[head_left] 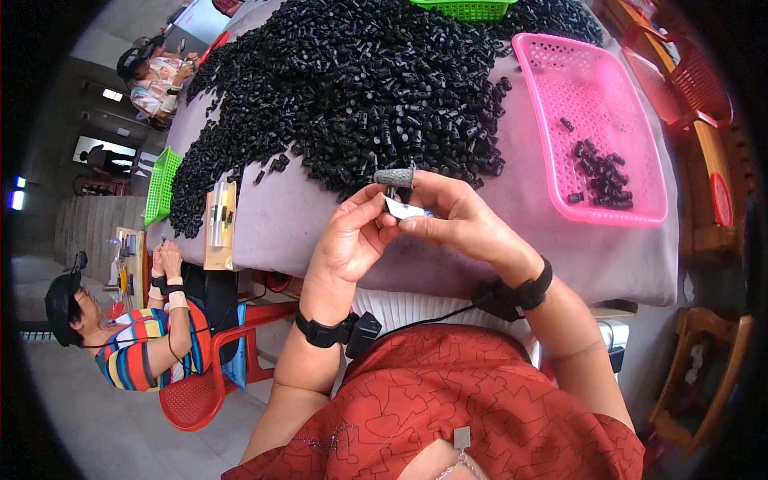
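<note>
Over the near edge of the table, my two hands meet. Between the fingertips of my left hand (350, 240) is a small black plastic part (391, 193), mostly covered by fingers. My right hand (468, 218) pinches a short, pale, pointed blade (405, 210) under its thumb; any handle is hidden in the grip. A rough grey finger cover (394, 178) sits on the right index finger, which lies across the top of the black part. The blade is close beside the part; whether they touch I cannot tell. Just beyond is a large pile of similar black parts (384, 96).
A pink basket (546, 152) with several black parts stands at the right. Green baskets (163, 186) sit at the left and far edges. A wooden board (218, 258) lies left. A co-worker (148, 344) sits on a red chair (192, 400); another person (156, 84) is farther off.
</note>
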A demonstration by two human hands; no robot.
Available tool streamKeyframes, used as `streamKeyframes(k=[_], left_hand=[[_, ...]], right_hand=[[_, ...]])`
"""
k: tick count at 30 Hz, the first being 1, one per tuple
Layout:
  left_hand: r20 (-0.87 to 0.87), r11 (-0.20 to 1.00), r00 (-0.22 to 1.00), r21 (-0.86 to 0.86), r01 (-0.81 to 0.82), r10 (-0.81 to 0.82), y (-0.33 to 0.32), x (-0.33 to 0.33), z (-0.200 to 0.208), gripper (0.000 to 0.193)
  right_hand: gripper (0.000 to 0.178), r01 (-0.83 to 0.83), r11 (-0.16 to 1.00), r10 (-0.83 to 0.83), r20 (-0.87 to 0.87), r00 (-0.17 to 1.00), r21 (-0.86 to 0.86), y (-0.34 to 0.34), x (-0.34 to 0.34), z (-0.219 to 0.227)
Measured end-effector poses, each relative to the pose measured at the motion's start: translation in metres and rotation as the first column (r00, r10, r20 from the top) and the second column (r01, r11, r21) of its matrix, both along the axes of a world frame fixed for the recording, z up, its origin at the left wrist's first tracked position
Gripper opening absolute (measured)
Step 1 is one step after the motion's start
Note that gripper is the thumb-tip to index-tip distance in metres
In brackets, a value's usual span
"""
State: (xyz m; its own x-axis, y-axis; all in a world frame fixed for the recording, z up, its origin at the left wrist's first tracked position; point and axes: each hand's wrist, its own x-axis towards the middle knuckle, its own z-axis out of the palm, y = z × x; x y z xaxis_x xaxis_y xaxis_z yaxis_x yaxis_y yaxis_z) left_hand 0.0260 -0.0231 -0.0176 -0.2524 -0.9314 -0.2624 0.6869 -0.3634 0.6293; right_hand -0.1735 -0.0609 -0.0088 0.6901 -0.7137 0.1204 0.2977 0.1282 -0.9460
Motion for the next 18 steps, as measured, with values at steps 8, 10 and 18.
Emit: streamKeyframes(k=[8,10,18], left_hand=[[-0.052,0.999,0.998,0.023,0.024,-0.023,-0.0033,0.0001,0.0049,0.018],[-0.057,0.999,0.997,0.011,0.053,-0.052,-0.0026,0.0018,0.0037,0.024],[-0.047,0.999,0.999,0.014,0.028,-0.028,-0.0012,0.0003,0.0081,0.026]], right_hand=[[0.036,-0.08,0.992,0.075,0.055,0.996,0.094,-0.0055,-0.0005,-0.0022],[0.035,-0.095,0.989,0.088,0.068,0.994,0.109,-0.0064,-0.0019,-0.0027],[0.033,-0.105,0.989,0.101,0.037,0.994,0.104,-0.0045,-0.0035,0.0069]])
